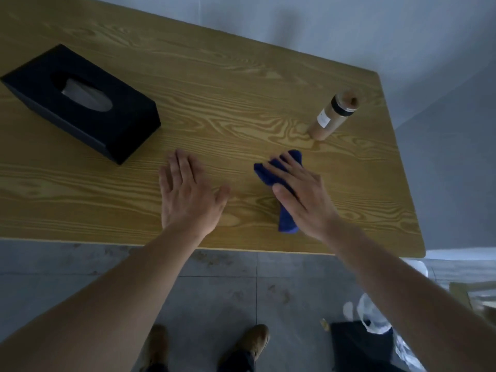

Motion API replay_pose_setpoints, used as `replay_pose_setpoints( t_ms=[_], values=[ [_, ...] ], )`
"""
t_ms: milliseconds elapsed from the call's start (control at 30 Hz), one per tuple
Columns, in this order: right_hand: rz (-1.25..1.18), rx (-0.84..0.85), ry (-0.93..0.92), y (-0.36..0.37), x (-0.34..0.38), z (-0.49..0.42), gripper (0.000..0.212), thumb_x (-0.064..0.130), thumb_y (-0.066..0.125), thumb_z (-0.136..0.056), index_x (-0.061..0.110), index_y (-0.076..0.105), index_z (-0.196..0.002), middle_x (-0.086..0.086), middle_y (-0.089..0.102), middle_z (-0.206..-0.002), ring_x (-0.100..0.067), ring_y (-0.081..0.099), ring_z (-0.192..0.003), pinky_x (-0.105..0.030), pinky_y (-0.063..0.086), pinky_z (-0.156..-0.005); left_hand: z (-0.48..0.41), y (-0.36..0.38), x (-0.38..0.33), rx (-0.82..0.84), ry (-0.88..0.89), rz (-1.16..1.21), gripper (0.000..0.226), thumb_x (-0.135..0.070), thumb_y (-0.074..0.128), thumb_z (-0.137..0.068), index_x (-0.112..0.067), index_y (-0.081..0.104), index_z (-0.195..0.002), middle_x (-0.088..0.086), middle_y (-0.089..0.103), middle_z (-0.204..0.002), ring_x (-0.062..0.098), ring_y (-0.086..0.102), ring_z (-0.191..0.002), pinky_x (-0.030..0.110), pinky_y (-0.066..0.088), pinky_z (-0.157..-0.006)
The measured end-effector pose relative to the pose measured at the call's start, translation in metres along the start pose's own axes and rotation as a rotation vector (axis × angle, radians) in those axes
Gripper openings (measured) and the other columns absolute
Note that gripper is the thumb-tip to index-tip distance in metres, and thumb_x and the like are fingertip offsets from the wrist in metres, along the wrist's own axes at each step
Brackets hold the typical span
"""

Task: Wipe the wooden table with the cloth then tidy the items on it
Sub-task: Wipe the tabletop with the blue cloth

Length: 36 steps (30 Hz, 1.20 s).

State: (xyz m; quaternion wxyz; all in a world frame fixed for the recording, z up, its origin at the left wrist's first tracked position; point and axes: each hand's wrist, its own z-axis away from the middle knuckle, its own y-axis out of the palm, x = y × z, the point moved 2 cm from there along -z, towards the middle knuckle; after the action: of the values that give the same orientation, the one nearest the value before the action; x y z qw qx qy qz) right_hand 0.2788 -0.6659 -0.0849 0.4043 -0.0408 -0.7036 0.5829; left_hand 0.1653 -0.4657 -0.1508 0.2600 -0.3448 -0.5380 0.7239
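The wooden tabletop is being occupied toward its left edge by a black tissue box. Near the front edge, the left hand is being laid flat, fingers spread. The right hand is being pressed, fingers straight, onto the blue cloth. A bottle is being left standing toward the right edge.

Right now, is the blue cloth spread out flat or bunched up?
Bunched up. The cloth lies as a crumpled narrow strip, not a flat sheet, pressed onto the table under the right hand.
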Motion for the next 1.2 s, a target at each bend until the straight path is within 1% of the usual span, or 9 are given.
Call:
replay_pose_setpoints(
  t_ms=[67, 200, 367, 500, 567, 667, 867, 1067, 1200],
  values=[
    [0.077, 0.011, 0.012, -0.005, -0.013, -0.050, 0.056, 0.050, 0.026, -0.109, 0.027, 0.044, -0.157, 0.003, 0.037, -0.167, -0.014, 0.017, -0.160, -0.045, 0.021, -0.123, 0.000, 0.000, -0.001, 0.002, -0.011, -0.038, 0.103, -0.075, 0.016, -0.097, 0.000, -0.005, -0.164, 0.021, -0.009, -0.174, 0.032, -0.011, -0.162, 0.053, -0.002, -0.131],
    [0.212, 0.077, 0.016, 0.000, -0.039, -0.141, 0.053, 0.046, 0.026, -0.113, 0.029, 0.034, -0.162, 0.004, 0.027, -0.172, -0.018, 0.008, -0.162, -0.046, 0.013, -0.125, -0.002, 0.000, -0.003, 0.000, -0.030, -0.106, 0.103, -0.076, 0.013, -0.097, 0.000, -0.003, -0.164, 0.021, -0.008, -0.174, 0.032, -0.008, -0.162, 0.052, 0.000, -0.131],
    [0.345, 0.199, 0.043, 0.014, -0.068, -0.192, 0.056, 0.052, 0.023, -0.110, 0.040, 0.022, -0.165, 0.009, 0.013, -0.175, -0.019, -0.003, -0.162, -0.048, 0.004, -0.127, -0.003, 0.001, -0.003, -0.012, -0.037, -0.141, 0.104, -0.079, 0.012, -0.095, -0.003, -0.004, -0.165, 0.020, -0.008, -0.174, 0.032, -0.007, -0.162, 0.051, 0.001, -0.131],
    [0.394, 0.238, 0.105, 0.019, -0.077, -0.183, 0.059, 0.069, 0.018, -0.103, 0.059, 0.006, -0.160, 0.011, -0.005, -0.176, -0.024, -0.012, -0.161, -0.060, -0.003, -0.126, -0.005, 0.003, -0.003, -0.009, -0.046, -0.163, 0.105, -0.080, 0.013, -0.095, -0.005, -0.008, -0.165, 0.018, -0.010, -0.174, 0.030, -0.010, -0.162, 0.050, 0.001, -0.132],
    [0.414, 0.242, 0.105, 0.020, -0.078, -0.174, 0.060, 0.073, 0.016, -0.100, 0.062, 0.003, -0.158, 0.010, -0.007, -0.176, -0.026, -0.014, -0.161, -0.065, -0.005, -0.124, -0.005, 0.003, -0.004, -0.009, -0.051, -0.173, 0.105, -0.080, 0.012, -0.095, -0.005, -0.009, -0.165, 0.018, -0.011, -0.174, 0.029, -0.010, -0.162, 0.050, 0.001, -0.132],
    [0.423, 0.229, 0.084, 0.021, -0.078, -0.154, 0.061, 0.076, 0.014, -0.099, 0.064, 0.000, -0.157, 0.008, -0.006, -0.176, -0.028, -0.014, -0.161, -0.069, -0.005, -0.122, -0.005, 0.003, -0.004, -0.014, -0.056, -0.167, 0.105, -0.079, 0.015, -0.095, -0.005, -0.008, -0.165, 0.018, -0.009, -0.175, 0.029, -0.009, -0.162, 0.050, 0.001, -0.131],
    [0.421, 0.217, 0.070, 0.024, -0.075, -0.103, 0.063, 0.077, 0.013, -0.098, 0.063, -0.002, -0.157, 0.007, -0.007, -0.176, -0.029, -0.015, -0.161, -0.068, -0.007, -0.122, -0.004, 0.004, -0.004, -0.023, -0.064, -0.165, 0.104, -0.079, 0.017, -0.095, -0.007, -0.006, -0.165, 0.017, -0.007, -0.175, 0.028, -0.008, -0.163, 0.049, 0.001, -0.131],
    [0.403, 0.210, 0.057, 0.027, -0.068, -0.049, 0.062, 0.075, 0.014, -0.099, 0.062, -0.001, -0.158, 0.007, -0.005, -0.176, -0.029, -0.013, -0.161, -0.068, -0.005, -0.123, -0.002, 0.002, -0.005, -0.032, -0.066, -0.144, 0.103, -0.078, 0.020, -0.096, -0.007, -0.004, -0.166, 0.015, -0.007, -0.176, 0.027, -0.008, -0.163, 0.048, 0.000, -0.131],
    [0.389, 0.224, 0.033, 0.030, -0.062, -0.010, 0.060, 0.071, 0.013, -0.102, 0.061, -0.001, -0.158, 0.007, -0.002, -0.176, -0.027, -0.014, -0.161, -0.063, -0.006, -0.125, -0.002, 0.002, -0.006, -0.011, -0.073, -0.144, 0.102, -0.078, 0.017, -0.096, -0.008, -0.005, -0.166, 0.014, -0.009, -0.176, 0.026, -0.009, -0.162, 0.048, -0.002, -0.131]
  ],
)
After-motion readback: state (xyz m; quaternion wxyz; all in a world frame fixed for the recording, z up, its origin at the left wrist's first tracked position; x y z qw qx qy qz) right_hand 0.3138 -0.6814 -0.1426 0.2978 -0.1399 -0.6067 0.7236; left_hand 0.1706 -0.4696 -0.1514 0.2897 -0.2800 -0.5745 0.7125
